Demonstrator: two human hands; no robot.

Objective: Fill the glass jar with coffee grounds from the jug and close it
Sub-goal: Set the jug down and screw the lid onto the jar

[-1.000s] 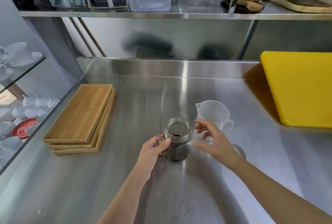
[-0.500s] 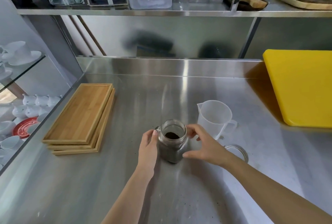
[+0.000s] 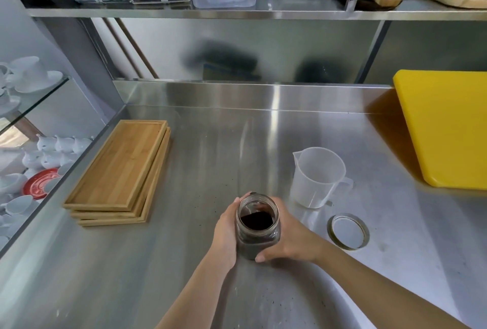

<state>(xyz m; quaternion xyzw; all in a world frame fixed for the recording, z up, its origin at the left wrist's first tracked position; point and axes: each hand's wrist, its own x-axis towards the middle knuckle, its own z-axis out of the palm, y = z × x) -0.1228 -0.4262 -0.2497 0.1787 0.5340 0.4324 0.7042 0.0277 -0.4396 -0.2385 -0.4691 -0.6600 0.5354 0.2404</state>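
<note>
Your two forearms enter from the lower edge and converge on the glass jar (image 3: 258, 225), which serves as the landmark here. It stands upright on the steel counter (image 3: 184, 262), mouth open, dark coffee grounds (image 3: 256, 220) showing inside it.

Your left hand (image 3: 226, 233) is pressed flat against the jar's left wall, palm inward, its fingers curling round the far side, where one fingertip shows just past the rim. Your right hand (image 3: 292, 241) cups the jar's right wall, thumb lying low across the near face by the base. Both hands are closed round the jar, and together they clasp it.

The jug (image 3: 317, 177), translucent plastic, stands upright beyond and to the right of the jar, apart from it, spout toward the jar; nothing dark shows in it. The lid (image 3: 347, 231) lies flat on the counter to the right of the jar, nearer you than the jug. A stack of wooden trays (image 3: 118, 170) lies well to the left of the jar. A yellow cutting board (image 3: 448, 128) sits far to the right and beyond, cut off by the frame edge.

Most of your right fingers are hidden behind the glass. Whether the jar's base touches the counter cannot be told. Dark specks dot the counter near the jar.
</note>
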